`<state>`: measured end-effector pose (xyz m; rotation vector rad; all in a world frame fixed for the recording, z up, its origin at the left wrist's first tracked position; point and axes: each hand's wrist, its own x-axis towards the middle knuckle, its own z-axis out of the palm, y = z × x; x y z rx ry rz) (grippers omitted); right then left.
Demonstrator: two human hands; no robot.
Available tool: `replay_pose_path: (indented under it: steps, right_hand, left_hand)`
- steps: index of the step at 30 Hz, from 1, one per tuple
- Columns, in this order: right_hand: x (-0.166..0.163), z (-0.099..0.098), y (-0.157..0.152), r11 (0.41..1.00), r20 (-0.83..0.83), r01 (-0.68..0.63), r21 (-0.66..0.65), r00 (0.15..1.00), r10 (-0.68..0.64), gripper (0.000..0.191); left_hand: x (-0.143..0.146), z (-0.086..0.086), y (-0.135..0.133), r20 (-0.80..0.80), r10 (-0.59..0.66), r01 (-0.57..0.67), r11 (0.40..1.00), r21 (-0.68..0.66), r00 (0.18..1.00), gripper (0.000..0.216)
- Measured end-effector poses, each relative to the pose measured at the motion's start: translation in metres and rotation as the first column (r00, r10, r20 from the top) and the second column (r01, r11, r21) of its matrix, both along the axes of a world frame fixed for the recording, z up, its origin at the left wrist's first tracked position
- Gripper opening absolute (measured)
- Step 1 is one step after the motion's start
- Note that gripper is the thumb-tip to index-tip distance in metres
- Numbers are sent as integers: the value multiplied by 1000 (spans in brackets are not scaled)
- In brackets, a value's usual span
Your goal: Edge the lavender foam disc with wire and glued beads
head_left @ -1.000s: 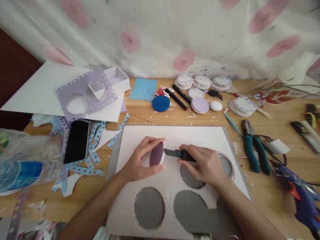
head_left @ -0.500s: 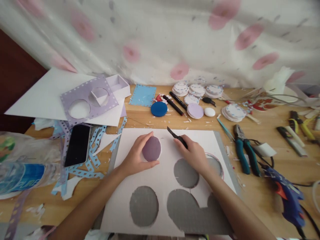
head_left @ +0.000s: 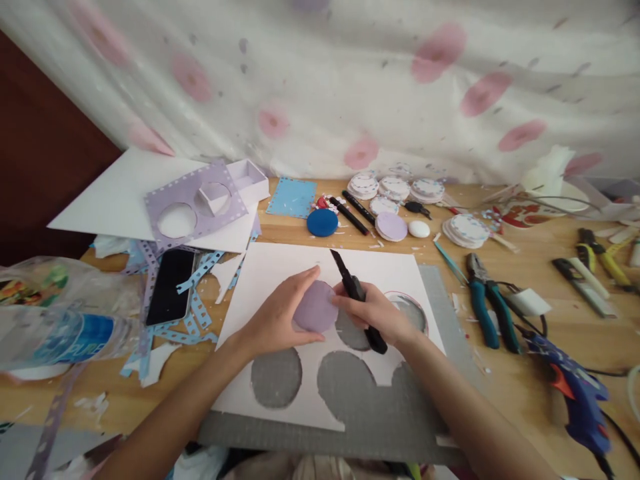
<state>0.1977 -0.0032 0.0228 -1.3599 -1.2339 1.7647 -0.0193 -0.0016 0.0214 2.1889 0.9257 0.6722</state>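
My left hand [head_left: 273,317] is closed round a purple disc [head_left: 316,308], with thumb and fingers along its edge. A black utility knife [head_left: 354,288] is in my right hand [head_left: 381,312], its blade out and pointing up and away. The right fingertips are at the disc's right edge, seemingly touching it. Beneath both hands lies a white sheet [head_left: 265,263] with several round holes cut through it. Under the sheet is a grey cutting mat [head_left: 445,307].
Left are a phone [head_left: 171,287], blue strips [head_left: 200,313] and a plastic bottle [head_left: 75,337]. Pliers [head_left: 483,293] and a blue glue gun [head_left: 573,387] lie at right. Behind are a blue disc [head_left: 323,222], black pens [head_left: 350,217] and stacks of white discs [head_left: 466,230].
My left hand has brought the purple disc to the right, and my right hand with the knife has come up against it. The white sheet has slid left and away on the mat.
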Motion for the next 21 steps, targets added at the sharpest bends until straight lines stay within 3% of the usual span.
replay_pose_path:
  steps: [3,5,7,14,18,21]
  right_hand:
    - [2,-5,-13,992,-134,129,-18,982,-130,32]
    - [3,-7,-16,983,-178,184,-2,967,-181,32]
    - [4,-9,-17,980,-192,201,17,962,-194,32]
    - [11,-11,-22,981,-143,173,89,977,-159,31]
    - [14,-14,-24,982,-107,143,126,986,-130,30]
    - [15,-15,-24,966,-133,217,137,971,-199,26]
  left_hand:
    - [6,-1,-7,191,230,-186,957,-222,954,91]
    - [9,-1,-9,258,366,-234,873,-428,894,57]
    - [11,1,-9,260,397,-214,821,-530,880,33]
    - [10,16,-2,135,293,-219,891,-398,947,23]
    - [11,21,0,63,163,-136,942,-306,985,20]
    - [15,18,0,113,244,-187,910,-369,963,25]
